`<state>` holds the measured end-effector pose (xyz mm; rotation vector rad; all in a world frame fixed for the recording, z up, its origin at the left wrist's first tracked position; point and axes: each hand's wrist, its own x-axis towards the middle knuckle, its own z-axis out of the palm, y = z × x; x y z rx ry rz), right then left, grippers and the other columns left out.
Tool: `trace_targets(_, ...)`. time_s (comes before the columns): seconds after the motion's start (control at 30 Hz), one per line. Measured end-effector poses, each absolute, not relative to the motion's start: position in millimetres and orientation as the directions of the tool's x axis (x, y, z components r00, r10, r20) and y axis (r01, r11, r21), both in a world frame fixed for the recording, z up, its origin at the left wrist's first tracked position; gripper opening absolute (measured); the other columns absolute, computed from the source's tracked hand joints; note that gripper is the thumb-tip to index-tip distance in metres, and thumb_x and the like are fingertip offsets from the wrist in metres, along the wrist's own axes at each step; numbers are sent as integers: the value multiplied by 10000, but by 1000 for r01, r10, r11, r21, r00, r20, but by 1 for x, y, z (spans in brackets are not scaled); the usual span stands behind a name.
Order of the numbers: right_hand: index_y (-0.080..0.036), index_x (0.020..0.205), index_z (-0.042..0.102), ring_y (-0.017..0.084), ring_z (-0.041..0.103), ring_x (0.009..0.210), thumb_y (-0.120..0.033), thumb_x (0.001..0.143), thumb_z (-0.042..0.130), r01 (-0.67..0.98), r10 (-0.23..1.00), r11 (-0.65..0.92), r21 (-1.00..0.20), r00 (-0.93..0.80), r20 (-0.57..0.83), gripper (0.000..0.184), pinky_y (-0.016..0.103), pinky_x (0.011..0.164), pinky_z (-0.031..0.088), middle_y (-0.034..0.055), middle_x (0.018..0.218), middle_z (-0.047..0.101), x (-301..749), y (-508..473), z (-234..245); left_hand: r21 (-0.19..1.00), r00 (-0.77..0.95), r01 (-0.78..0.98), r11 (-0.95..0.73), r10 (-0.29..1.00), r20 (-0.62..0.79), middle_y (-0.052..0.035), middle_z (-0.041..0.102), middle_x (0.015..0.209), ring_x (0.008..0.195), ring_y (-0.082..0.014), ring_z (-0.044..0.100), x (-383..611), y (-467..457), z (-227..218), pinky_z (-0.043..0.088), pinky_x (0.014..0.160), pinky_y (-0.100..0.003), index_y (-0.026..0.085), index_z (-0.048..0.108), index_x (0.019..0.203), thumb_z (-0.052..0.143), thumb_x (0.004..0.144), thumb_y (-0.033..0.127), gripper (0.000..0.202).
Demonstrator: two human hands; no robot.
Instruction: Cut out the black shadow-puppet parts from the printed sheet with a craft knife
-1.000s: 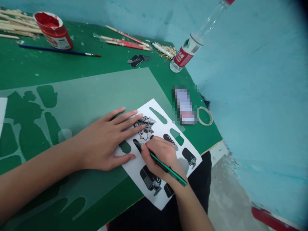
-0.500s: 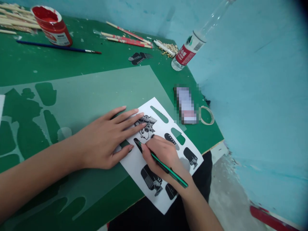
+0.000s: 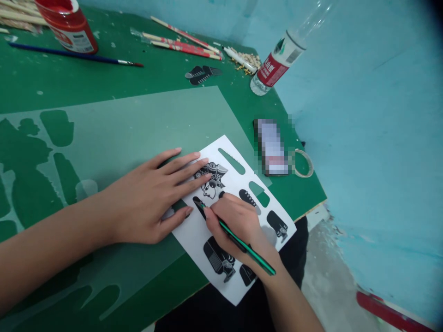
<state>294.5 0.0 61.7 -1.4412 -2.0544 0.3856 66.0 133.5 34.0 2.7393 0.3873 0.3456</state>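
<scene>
My left hand (image 3: 152,198) lies spread on a white paper sheet (image 3: 188,265), its fingertips at the printed head figure (image 3: 211,177). In my right hand (image 3: 235,221) is a slim green-and-black craft knife (image 3: 252,256), pinched near its front. Its tip meets a dark printed shape (image 3: 198,207) just right of my left thumb. More black printed pieces show on the sheet, among them one like a boot (image 3: 218,258). Two openings in the paper let the green below show through. Part of the print is hidden under my hands.
A translucent sheet (image 3: 166,120) with cut-out shapes lies on the green table (image 3: 114,87). Along the back are a red paint jar (image 3: 74,34), a paintbrush (image 3: 76,54), wrapped chopsticks (image 3: 187,48) and a bottle (image 3: 272,71). A phone (image 3: 273,147) and tape roll (image 3: 302,163) lie right.
The view has shifted slightly, so the table items at the back sit a little higher. Both hands stay nearly in place, and the knife's rear end appears slightly lower and further right.
</scene>
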Motion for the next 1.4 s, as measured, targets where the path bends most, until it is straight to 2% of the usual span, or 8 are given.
trace_targets(0.17,-274,838,416,154,478,642,-119,1157,589,752,918,382,-537,-244,311,394,315,633,447,-42,724,517,295,0,62,372,927,262,-890,339,159,-50,324,1929,1792,-339,299,67,130,39,105,1493,-524,255,443,1819,418,1208,519,666)
trace_targets(0.3,-271,846,433,156,486,650,-113,1154,593,747,915,391,-538,-252,314,381,320,630,453,-41,731,523,295,0,63,389,924,278,-879,355,143,-41,335,1920,1806,-279,259,68,130,42,56,1488,-466,240,477,1798,311,1253,478,618)
trace_targets(0.47,-272,851,441,158,485,655,-111,1156,586,741,916,389,-547,-250,313,374,327,625,446,-38,734,525,295,0,63,384,927,238,-892,327,184,-47,348,1916,1808,-263,251,68,133,36,23,1484,-434,229,484,1793,325,1254,471,612)
trace_targets(0.67,-264,866,422,153,466,677,-114,1166,586,746,932,358,-562,-245,269,373,325,640,428,-41,756,494,294,-3,64,374,921,236,-897,329,209,-64,364,1909,1809,-253,248,68,132,31,42,1480,-444,223,489,1788,297,1264,437,597)
trace_targets(1.0,-267,872,381,156,435,683,-92,1159,579,742,927,366,-561,-243,284,390,327,646,407,-40,759,461,294,-5,65,295,930,229,-928,298,216,-101,374,1906,1801,-289,277,68,134,32,91,1479,-499,196,468,1797,307,1255,382,595)
trace_targets(1.4,-270,876,390,164,461,700,-105,1161,587,737,927,372,-565,-261,271,383,332,650,412,-38,758,475,298,-7,63,359,922,238,-903,327,210,-58,362,1912,1809,-252,245,68,134,31,42,1479,-444,235,464,1800,300,1263,443,599)
